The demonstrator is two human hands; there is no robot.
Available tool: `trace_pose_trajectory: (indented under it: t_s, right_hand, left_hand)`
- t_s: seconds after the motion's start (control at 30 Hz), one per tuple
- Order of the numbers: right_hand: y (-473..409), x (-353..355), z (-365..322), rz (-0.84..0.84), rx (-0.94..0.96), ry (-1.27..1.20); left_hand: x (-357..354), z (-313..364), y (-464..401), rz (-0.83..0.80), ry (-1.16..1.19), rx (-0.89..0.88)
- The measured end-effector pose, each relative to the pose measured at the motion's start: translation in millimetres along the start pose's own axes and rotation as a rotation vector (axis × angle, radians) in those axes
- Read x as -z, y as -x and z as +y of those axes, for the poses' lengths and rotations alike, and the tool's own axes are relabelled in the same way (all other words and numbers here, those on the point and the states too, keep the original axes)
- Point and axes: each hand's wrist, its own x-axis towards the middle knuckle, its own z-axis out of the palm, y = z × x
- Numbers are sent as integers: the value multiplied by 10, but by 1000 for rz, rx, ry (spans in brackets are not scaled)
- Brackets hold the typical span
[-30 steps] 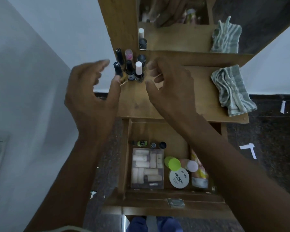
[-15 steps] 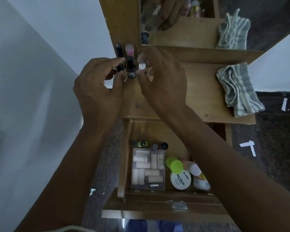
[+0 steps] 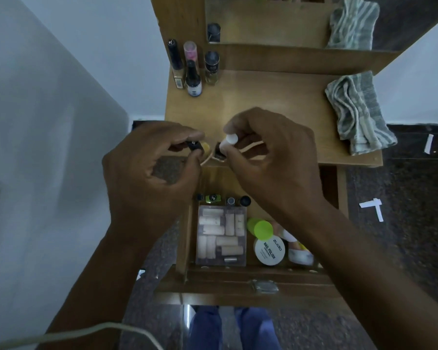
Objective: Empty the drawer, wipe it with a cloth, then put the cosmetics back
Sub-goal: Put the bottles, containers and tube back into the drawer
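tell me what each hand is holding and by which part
Left hand pinches a black-capped nail polish bottle by its cap; right hand pinches a white-capped nail polish bottle by its cap.

Open wooden drawer still holding cosmetics, cloth off to the side

Inside the drawer: a clear plastic box of beige tubes at left, a round white "NAIL POLISH" jar and lime-green cap beside it, small bottles along the back. A crumpled green-striped cloth lies beyond the drawer, right; four upright nail-polish bottles stand beyond it, left.
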Motion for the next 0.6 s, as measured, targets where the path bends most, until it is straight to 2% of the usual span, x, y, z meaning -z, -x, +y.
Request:
trace_pose_trajectory:
  t_s: [0.27,0.6]
  right_hand:
    - [373,-105,113,-93,-29,49]
    - [425,-532,349,-212,-54,194]
  left_hand:
    - [-90,23,395,-128,-7,30]
    - [-341,-221,504,-151,-230,79]
